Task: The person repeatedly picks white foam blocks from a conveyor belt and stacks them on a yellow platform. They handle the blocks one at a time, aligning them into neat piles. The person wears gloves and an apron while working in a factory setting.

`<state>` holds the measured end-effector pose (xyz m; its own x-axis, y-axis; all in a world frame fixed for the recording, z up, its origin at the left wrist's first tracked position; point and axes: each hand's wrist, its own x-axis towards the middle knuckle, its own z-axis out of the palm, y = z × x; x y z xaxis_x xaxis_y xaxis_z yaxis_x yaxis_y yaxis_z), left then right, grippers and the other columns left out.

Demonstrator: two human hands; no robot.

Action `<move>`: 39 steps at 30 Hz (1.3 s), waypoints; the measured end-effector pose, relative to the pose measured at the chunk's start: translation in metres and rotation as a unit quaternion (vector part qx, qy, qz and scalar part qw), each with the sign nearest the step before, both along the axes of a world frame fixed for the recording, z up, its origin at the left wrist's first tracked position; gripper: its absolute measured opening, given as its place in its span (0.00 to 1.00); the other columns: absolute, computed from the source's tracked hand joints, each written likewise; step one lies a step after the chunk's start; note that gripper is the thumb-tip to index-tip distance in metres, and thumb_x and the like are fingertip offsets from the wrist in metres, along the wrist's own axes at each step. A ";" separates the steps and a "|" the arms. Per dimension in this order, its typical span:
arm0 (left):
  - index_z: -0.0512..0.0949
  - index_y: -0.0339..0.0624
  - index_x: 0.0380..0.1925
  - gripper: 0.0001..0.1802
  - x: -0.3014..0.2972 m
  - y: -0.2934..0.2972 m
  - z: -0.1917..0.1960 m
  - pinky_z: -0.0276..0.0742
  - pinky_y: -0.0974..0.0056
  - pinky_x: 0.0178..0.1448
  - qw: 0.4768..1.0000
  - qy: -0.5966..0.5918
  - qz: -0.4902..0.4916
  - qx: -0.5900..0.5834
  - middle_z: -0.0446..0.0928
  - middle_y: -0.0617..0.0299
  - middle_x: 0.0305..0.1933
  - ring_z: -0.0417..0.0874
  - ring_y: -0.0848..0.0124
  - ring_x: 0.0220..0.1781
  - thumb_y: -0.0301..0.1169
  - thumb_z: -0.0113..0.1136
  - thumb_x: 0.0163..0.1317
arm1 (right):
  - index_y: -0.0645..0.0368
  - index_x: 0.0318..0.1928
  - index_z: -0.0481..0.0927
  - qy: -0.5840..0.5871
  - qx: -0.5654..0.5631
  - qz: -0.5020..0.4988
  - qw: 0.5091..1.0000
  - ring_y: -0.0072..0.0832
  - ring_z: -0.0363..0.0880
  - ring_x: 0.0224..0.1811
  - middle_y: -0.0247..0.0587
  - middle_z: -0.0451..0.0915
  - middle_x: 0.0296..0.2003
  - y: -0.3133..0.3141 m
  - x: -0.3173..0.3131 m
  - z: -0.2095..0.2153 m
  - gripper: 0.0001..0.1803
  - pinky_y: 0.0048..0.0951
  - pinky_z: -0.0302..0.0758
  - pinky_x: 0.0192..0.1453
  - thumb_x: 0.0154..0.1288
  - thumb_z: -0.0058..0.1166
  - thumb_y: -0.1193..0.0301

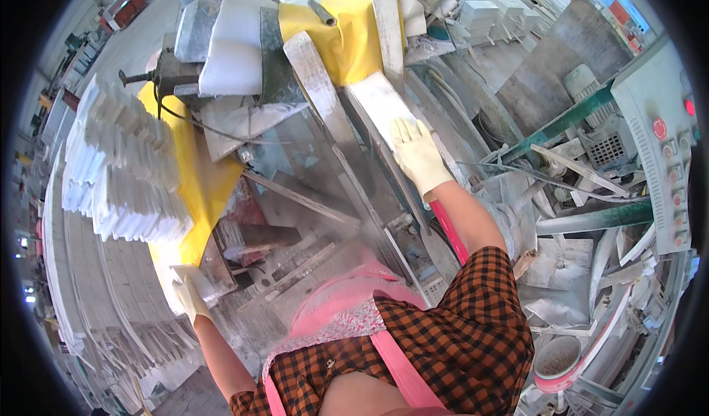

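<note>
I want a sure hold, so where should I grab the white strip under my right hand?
Probably by its two long edges, just beyond your right hand, coming from above. The white strip looks flat and narrow and runs lengthwise away from you, so gripping across its width seems natural. Its far end meets the yellow sheet, making that end less handy.

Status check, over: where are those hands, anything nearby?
Right hand laid on white strip. Left hand near yellow sheet, grip unclear. Pale board just left of strip.

Dusty wkshop w/ ctrl panel point(657, 166)
</note>
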<state>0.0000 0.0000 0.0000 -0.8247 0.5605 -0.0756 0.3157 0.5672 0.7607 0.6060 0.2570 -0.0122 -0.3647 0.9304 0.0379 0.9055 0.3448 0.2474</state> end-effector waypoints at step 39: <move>0.71 0.35 0.66 0.38 0.000 -0.009 0.042 0.79 0.52 0.60 0.963 -0.250 -0.097 0.030 0.77 0.43 0.64 0.78 0.53 0.66 0.57 0.49 0.73 | 0.63 0.76 0.61 0.720 -0.511 0.136 0.449 0.36 0.72 0.70 0.51 0.73 0.67 -0.201 -0.500 0.016 0.36 0.32 0.73 0.70 0.75 0.58 0.61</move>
